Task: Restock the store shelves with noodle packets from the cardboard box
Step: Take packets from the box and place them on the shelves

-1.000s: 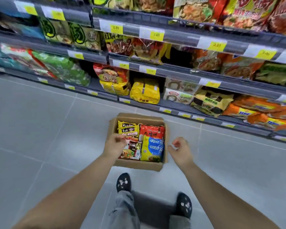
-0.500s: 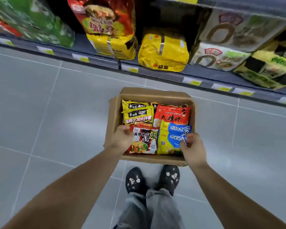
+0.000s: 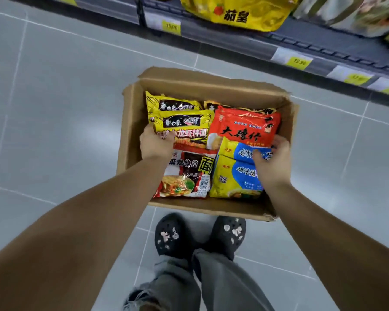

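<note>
In the cardboard box (image 3: pixel 130 122), the left hand (image 3: pixel 155 144) grips the far-left packet (image 3: pixel 184 126), the right hand (image 3: pixel 272 158) the near-right packet (image 3: pixel 236 151); 2 other packets (image 3: pixel 245 129) lie between the grips.

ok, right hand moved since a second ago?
Yes: from beside the cardboard box into it; the right hand now grips the blue packet.

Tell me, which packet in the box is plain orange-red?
The orange-red packet, far right in the cardboard box, with big black characters; the others are largely yellow, blue or black.
</note>
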Motion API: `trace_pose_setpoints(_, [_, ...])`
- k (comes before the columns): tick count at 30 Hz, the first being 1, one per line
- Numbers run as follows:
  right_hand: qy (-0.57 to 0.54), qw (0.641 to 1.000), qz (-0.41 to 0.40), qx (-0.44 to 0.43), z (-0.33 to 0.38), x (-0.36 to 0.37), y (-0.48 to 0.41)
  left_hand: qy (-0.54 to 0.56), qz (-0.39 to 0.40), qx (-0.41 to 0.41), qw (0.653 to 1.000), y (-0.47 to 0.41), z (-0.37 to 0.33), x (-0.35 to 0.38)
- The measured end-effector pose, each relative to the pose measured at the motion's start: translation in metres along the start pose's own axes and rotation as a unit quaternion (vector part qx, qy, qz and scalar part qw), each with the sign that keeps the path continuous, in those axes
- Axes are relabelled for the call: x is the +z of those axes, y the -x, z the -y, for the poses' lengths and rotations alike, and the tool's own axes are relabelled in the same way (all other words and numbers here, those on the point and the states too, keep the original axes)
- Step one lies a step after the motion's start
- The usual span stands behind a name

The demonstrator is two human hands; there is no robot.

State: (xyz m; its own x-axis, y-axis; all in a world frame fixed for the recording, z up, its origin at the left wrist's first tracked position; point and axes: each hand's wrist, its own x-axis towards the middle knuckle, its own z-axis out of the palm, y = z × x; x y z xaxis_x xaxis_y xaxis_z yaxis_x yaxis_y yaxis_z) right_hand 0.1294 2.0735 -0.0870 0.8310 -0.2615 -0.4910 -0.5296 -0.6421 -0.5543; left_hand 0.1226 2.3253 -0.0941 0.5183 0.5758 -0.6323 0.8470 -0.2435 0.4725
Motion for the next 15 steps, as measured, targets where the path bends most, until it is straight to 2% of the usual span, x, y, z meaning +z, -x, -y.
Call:
trace_pose_setpoints(6, [0.008, 1.000, -0.013, 0.015, 0.010, 0.008, -0.026, -0.058, 0.025, 0.038, 0.997, 0.005, 0.002, 0.006])
trace_pose_setpoints(11, [-0.027, 0.993, -0.017, 0.113, 0.006, 0.025, -0.043, -0.017, 0.051, 0.015, 0.998, 0.003, 0.014, 0.008])
trace_pose_setpoints(13, [0.024, 0.993, -0.026, 0.111, 0.009, 0.025, -0.041, -0.016, 0.041, 0.033, 0.998, 0.007, 0.016, 0.007])
trace_pose_setpoints(15, [0.046, 0.996, -0.037, 0.071, 0.011, 0.018, -0.034, -0.016, 0.034, 0.054, 0.998, 0.017, 0.012, -0.001])
